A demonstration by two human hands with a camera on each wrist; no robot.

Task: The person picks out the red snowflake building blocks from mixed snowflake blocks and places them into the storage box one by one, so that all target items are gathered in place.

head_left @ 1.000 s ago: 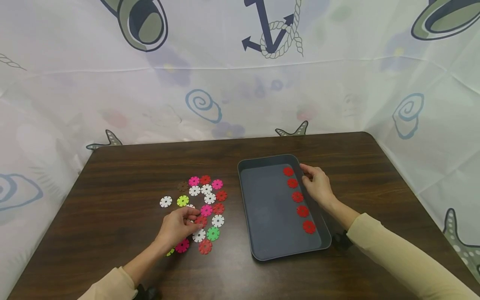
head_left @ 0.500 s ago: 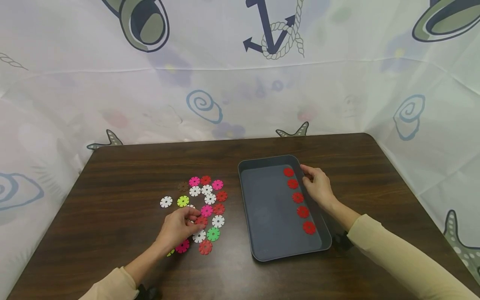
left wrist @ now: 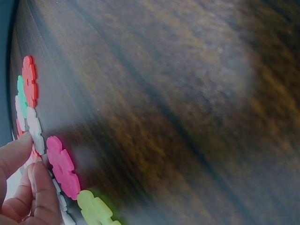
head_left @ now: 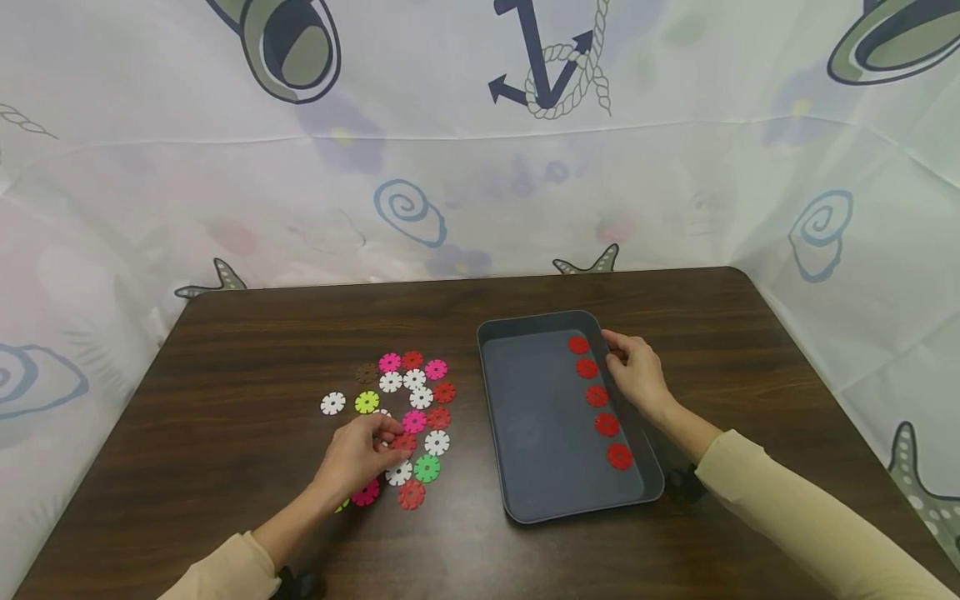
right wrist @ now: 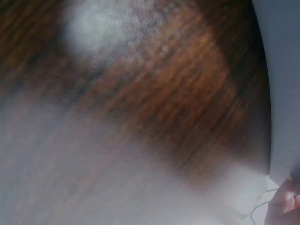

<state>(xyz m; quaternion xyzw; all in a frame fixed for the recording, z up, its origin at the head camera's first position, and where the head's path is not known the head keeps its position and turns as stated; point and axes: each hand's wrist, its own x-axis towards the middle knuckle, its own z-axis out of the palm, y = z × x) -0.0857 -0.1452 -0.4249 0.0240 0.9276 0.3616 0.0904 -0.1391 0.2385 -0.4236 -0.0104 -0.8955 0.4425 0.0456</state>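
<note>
My left hand point(head_left: 356, 454) is low over a loose group of notched plastic discs, its thumb and fingers pinching a red disc point(left wrist: 33, 155). In the head view that red disc lies among pink, white and green ones. Right at its side are a pink disc point(head_left: 414, 422) and a white disc point(head_left: 399, 473). Part of the group is hidden under the hand. My right hand point(head_left: 636, 371) holds the right rim of a dark grey baking tray point(head_left: 525, 505). Inside the tray, several red discs point(head_left: 596, 396) form a column along the right side.
Under everything is a dark wooden table point(head_left: 247, 350). One white disc point(head_left: 333, 403) lies apart at the left of the group, and a brown disc point(head_left: 367, 372) blends into the wood. A patterned curtain point(head_left: 480, 208) hangs behind the table.
</note>
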